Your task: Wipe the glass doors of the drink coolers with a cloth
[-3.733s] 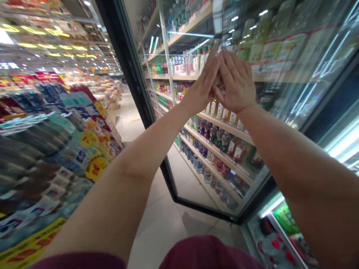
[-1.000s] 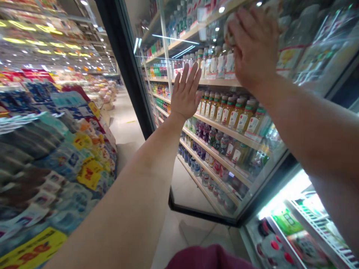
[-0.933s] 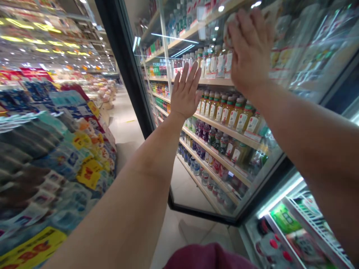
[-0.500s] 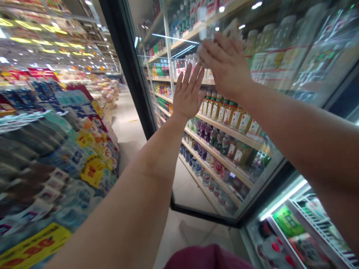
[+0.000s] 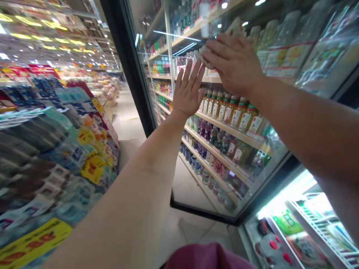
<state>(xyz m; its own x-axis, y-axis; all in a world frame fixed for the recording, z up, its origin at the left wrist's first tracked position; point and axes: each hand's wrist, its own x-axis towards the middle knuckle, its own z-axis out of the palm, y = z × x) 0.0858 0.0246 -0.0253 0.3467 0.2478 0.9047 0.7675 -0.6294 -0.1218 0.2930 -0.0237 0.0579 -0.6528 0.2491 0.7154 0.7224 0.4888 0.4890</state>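
A black-framed glass door (image 5: 193,186) stands open in front of me, with rows of drink bottles showing in or through its pane. My left hand (image 5: 187,89) lies flat on the glass, its fingers spread and nothing in it. Up and to the right, my right hand (image 5: 235,61) presses a whitish, crumpled cloth (image 5: 207,59) against the pane. Parts of the cloth stick out past its fingertips and above its knuckles; the rest is hidden under the palm.
At the left, packaged goods (image 5: 61,145) are stacked beside an aisle (image 5: 129,108), with a yellow price sign (image 5: 36,243) low in front. The lit cooler (image 5: 291,209) with racks and bottles is at the lower right.
My right hand has shifted slightly to the right along the glass with the cloth. My left hand has hardly moved.
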